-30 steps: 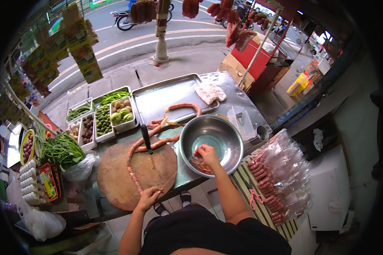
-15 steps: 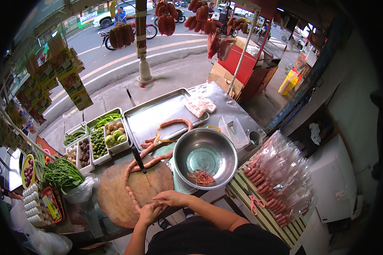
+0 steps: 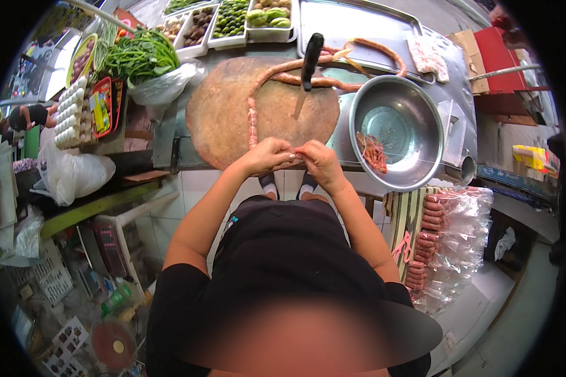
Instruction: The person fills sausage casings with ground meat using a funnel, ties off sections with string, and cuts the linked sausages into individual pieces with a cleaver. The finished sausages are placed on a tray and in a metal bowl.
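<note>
A long, thin sausage rope (image 3: 253, 116) curves over the round wooden chopping board (image 3: 217, 103) and runs down to the board's near edge. There my left hand (image 3: 264, 157) is closed around its end. My right hand (image 3: 322, 164) meets it fingertip to fingertip in a pinch; whatever lies between those fingers is too small to make out. A black-handled knife (image 3: 311, 60) stands tilted, its tip on the board. Right of the board, a steel bowl (image 3: 431, 119) holds a small reddish, stringy heap (image 3: 372, 152). A fine pale thread crosses the bowl.
Beyond the board stand a metal tray (image 3: 321, 22) and white bins of limes (image 3: 229, 22) and other vegetables. Leafy greens (image 3: 141, 55) and egg trays (image 3: 71, 116) are at left. Bagged sausages (image 3: 431, 220) and pink scissors (image 3: 404, 247) lie on a slatted surface at right.
The view has tilted down, so the board and bowl appear higher and my torso shows. My hands stay together at the board's near edge; my right hand has turned into a tighter pinch.
</note>
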